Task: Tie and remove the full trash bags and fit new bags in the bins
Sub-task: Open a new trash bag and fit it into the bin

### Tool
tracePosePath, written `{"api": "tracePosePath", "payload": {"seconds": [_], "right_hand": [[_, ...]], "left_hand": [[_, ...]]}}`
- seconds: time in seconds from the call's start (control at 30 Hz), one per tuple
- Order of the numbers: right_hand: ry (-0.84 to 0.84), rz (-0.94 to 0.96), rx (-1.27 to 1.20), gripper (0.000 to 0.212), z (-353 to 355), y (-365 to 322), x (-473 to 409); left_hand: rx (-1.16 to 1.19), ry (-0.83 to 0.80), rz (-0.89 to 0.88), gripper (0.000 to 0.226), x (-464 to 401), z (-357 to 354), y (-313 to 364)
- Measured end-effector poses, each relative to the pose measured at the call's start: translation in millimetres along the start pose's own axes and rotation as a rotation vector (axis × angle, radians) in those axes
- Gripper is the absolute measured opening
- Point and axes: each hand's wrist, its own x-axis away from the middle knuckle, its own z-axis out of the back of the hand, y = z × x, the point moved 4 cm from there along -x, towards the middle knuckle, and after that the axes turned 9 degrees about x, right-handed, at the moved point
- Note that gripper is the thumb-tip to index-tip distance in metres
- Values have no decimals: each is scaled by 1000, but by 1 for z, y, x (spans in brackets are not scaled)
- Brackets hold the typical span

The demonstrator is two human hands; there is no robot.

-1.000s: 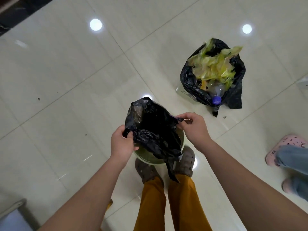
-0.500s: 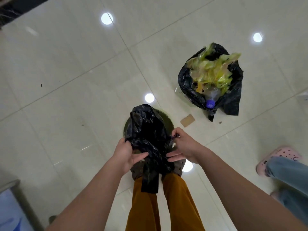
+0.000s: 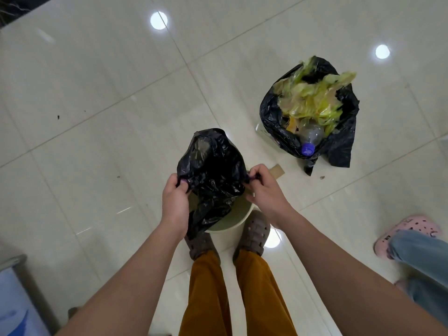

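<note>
Two hands of mine hold a crumpled, glossy black plastic trash bag (image 3: pixel 213 175) up over a pale, round plastic bin (image 3: pixel 230 220) that stands on the floor just in front of my feet. My left hand (image 3: pixel 175 202) has its fingers curled round the bag's left edge, and my right hand (image 3: pixel 263 187) pinches the right edge between thumb and curled fingers, so the bag's top is stretched between them. The lower end of the bag hangs down inside the bin's rim on its left side, while the upper part billows above my hands. The bin sits between my two brown clogs (image 3: pixel 254 232).

Farther away on the glossy cream tiled floor (image 3: pixel 97 93), to my right, stands a full black trash bag (image 3: pixel 339 146), its mouth untied, with yellow-green plastic wrappers (image 3: pixel 312 98) and a clear bottle with a purple cap (image 3: pixel 308 148) showing at the top. A small piece of brown cardboard (image 3: pixel 277 171) lies on the floor between the bin and that full bag. At the right edge is another person's pink clog (image 3: pixel 407 229).
</note>
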Motion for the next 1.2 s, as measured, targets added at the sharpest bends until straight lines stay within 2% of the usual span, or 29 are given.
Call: {"api": "tracePosePath", "payload": {"seconds": [0.13, 0.23, 0.37, 0.47, 0.57, 0.67, 0.77, 0.97, 1.2], "right_hand": [[15, 31, -7, 30, -1, 6, -9], [12, 15, 25, 31, -2, 25, -13], [-8, -108, 42, 29, -6, 64, -15], [49, -210, -28, 25, -7, 90, -19], [124, -282, -121, 15, -6, 107, -23], [166, -290, -113, 10, -6, 115, -27], [212, -282, -81, 11, -7, 116, -31], [327, -176, 90, 11, -7, 110, -37], [404, -105, 99, 21, -3, 106, -32]], "left_hand": [[73, -21, 23, 39, -8, -2, -9], [38, 3, 88, 36, -10, 4, -27], [-43, 58, 207, 29, -12, 17, -59], [-47, 103, 329, 23, -15, 30, -83], [-16, 145, 375, 19, -20, 40, -95], [-1, 168, 396, 14, -25, 45, -101], [-21, 162, 386, 8, -29, 43, -102], [-115, 212, 275, 12, -39, 42, -97], [-250, 213, 56, 20, -46, 49, -81]]}}
